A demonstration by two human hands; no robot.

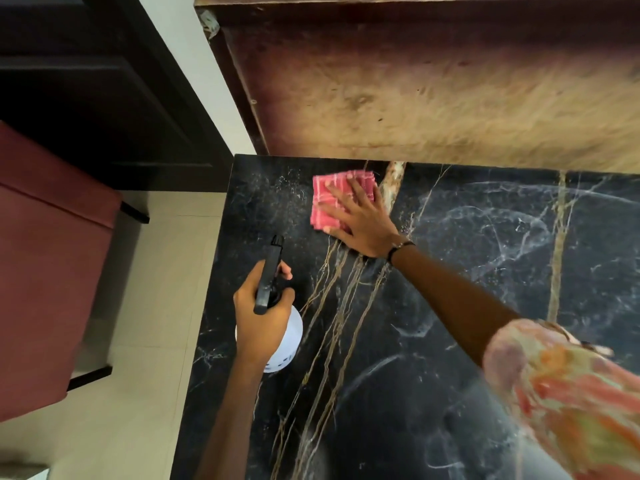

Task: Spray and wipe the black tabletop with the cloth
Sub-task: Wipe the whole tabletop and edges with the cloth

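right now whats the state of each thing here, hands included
cloth: folded, flat on the tabletop near its far left corner, under the right hand
right hand: fingers spread, pressing the cloth
spray bottle: held above the tabletop's left edge, nozzle pointing away
left hand: gripping the spray bottle
tabletop: streaked with faint wipe marks

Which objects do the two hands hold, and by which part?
The left hand grips the spray bottle at its neck, below the black trigger head. The right hand holds nothing; it presses flat on the pink cloth.
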